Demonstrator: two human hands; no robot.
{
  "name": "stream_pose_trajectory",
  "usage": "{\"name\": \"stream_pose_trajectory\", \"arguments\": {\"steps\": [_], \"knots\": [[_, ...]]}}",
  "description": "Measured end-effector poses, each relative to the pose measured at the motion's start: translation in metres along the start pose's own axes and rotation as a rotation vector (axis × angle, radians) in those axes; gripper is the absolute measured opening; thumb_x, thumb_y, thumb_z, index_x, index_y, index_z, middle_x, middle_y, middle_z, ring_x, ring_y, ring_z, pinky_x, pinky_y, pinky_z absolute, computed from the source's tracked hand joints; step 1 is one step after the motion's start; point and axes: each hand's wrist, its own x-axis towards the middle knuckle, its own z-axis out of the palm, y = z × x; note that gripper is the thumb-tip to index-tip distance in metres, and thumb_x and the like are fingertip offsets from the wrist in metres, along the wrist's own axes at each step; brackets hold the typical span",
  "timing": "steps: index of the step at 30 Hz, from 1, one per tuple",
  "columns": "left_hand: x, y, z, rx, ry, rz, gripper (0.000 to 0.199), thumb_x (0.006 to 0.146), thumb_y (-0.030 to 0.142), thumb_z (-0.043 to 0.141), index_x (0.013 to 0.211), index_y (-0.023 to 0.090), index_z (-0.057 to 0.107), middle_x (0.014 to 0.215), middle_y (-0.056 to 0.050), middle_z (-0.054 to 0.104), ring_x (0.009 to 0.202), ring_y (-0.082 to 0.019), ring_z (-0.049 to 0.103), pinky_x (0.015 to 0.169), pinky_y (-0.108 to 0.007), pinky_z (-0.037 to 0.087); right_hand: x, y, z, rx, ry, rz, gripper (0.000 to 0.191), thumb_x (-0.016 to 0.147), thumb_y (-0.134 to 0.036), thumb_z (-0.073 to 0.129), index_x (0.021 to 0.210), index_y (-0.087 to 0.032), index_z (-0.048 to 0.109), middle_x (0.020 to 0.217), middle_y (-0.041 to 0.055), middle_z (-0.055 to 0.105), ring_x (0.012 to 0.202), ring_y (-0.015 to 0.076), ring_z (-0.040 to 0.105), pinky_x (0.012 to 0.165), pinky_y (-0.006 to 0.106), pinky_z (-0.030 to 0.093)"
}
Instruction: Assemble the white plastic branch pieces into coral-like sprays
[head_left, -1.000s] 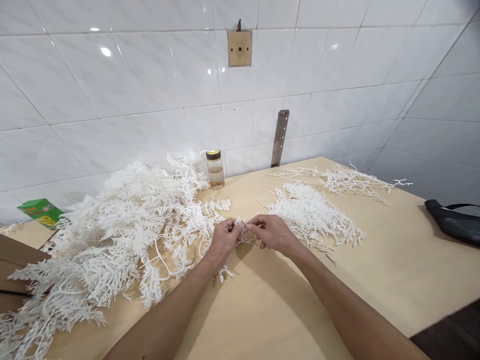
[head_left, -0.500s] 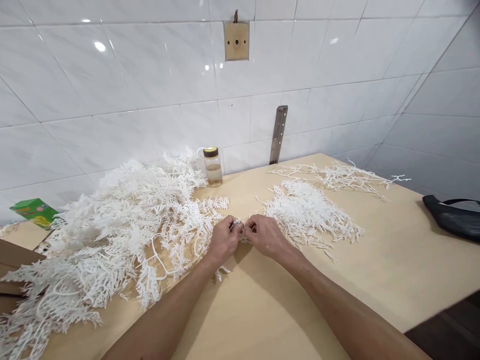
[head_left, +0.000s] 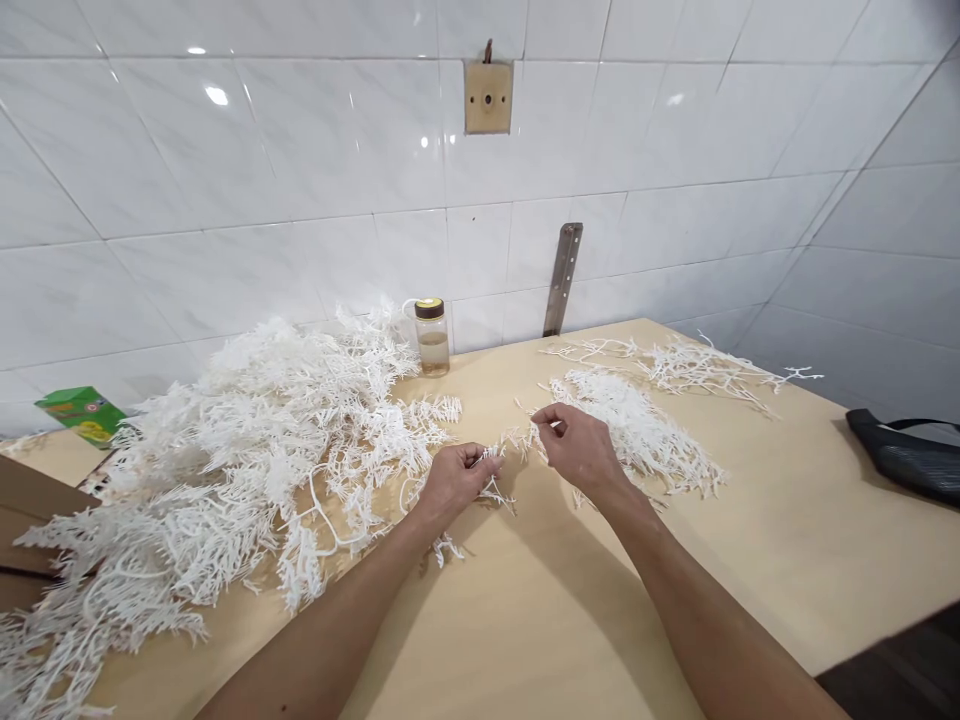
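Near the middle of the table, my left hand (head_left: 456,482) pinches a white branching sprig (head_left: 496,492) between thumb and fingers. To its right, my right hand (head_left: 581,445) is closed at the fingertips on a small white piece (head_left: 537,436), beside the left edge of a pile of short white sprigs (head_left: 630,420). A much larger heap of white branched sprigs (head_left: 255,440) covers the left side. Thin bare white stems (head_left: 697,368) lie behind the short pile, at the back right.
A lidded bottle (head_left: 433,340) with liquid stands by the tiled wall. A metal strip (head_left: 562,280) leans there. A green packet (head_left: 84,415) and a brown box (head_left: 41,500) are at the left, a black bag (head_left: 907,455) at the right table edge (head_left: 885,635).
My right hand has moved right and slightly up, away from my left hand, to the short pile. The left hand keeps its hold on the sprig. The view has shifted slightly.
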Motion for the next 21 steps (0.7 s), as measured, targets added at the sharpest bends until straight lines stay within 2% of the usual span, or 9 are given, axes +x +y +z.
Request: {"name": "stream_pose_trajectory", "arguments": {"steps": [3,6,9,12,14,17,19,21], "knots": [[-0.001,0.004,0.001,0.045,0.124,-0.015,0.028,0.078,0.04,0.064,0.064,0.016,0.064,0.048,0.004,0.05,0.045,-0.009,0.043,0.047,-0.022,0.033,-0.012,-0.017,0.008,0.214,-0.268,0.084,0.017,0.079,-0.028,0.059,0.092,-0.02,0.067,0.081,0.0026,0.07,0.045,0.0114,0.058,0.044,0.025,0.045],[-0.003,0.01,0.002,0.02,0.184,-0.069,0.018,0.078,0.033,0.063,0.078,0.016,0.069,0.053,0.002,0.058,0.047,-0.012,0.051,0.048,-0.023,0.041,-0.021,-0.027,0.016,0.276,-0.403,0.094,0.018,0.081,-0.033,0.061,0.09,-0.019,0.066,0.082,0.0025,0.07,0.041,0.0091,0.057,0.039,0.022,0.044],[-0.004,0.012,0.004,0.01,0.211,-0.046,0.016,0.079,0.025,0.061,0.088,0.016,0.069,0.067,-0.002,0.067,0.056,-0.015,0.06,0.055,-0.026,0.049,-0.024,-0.029,0.021,0.321,-0.43,0.105,0.023,0.084,-0.04,0.061,0.092,-0.019,0.064,0.086,0.004,0.071,0.045,0.0098,0.061,0.041,0.021,0.047],[-0.006,0.011,0.008,0.158,0.267,0.131,0.012,0.08,0.019,0.059,0.084,0.018,0.07,0.08,-0.005,0.071,0.069,-0.016,0.065,0.066,-0.028,0.052,-0.023,-0.029,0.024,0.368,-0.453,0.14,0.03,0.084,-0.048,0.06,0.09,-0.019,0.063,0.083,0.0043,0.071,0.047,0.0112,0.062,0.043,0.022,0.049],[-0.008,0.01,0.01,0.26,0.28,0.267,0.014,0.079,0.013,0.057,0.083,0.019,0.07,0.083,-0.005,0.07,0.076,-0.017,0.065,0.072,-0.029,0.052,-0.022,-0.029,0.025,0.384,-0.411,0.184,0.031,0.083,-0.049,0.062,0.086,-0.018,0.063,0.077,0.0037,0.07,0.046,0.0123,0.062,0.044,0.023,0.05],[-0.013,0.01,0.013,0.301,0.212,0.42,0.028,0.076,0.005,0.053,0.093,0.02,0.07,0.088,-0.005,0.069,0.084,-0.017,0.064,0.077,-0.03,0.052,-0.018,-0.027,0.025,0.44,-0.321,0.238,0.027,0.08,-0.044,0.066,0.079,-0.018,0.063,0.069,0.0027,0.067,0.05,0.0142,0.063,0.047,0.025,0.053],[-0.014,0.011,0.013,0.284,0.2,0.449,0.034,0.075,0.004,0.053,0.098,0.021,0.07,0.094,-0.006,0.069,0.087,-0.018,0.063,0.077,-0.03,0.052,-0.014,-0.023,0.025,0.484,-0.298,0.251,0.026,0.08,-0.043,0.066,0.076,-0.017,0.064,0.064,0.0012,0.063,0.05,0.0135,0.061,0.049,0.025,0.054],[-0.013,0.012,0.01,0.238,0.272,0.404,0.03,0.077,0.008,0.055,0.1,0.021,0.07,0.099,-0.007,0.069,0.09,-0.019,0.063,0.077,-0.031,0.052,-0.012,-0.017,0.025,0.525,-0.312,0.238,0.027,0.079,-0.044,0.066,0.075,-0.017,0.065,0.061,-0.0003,0.06,0.049,0.0119,0.058,0.049,0.025,0.053]]}}
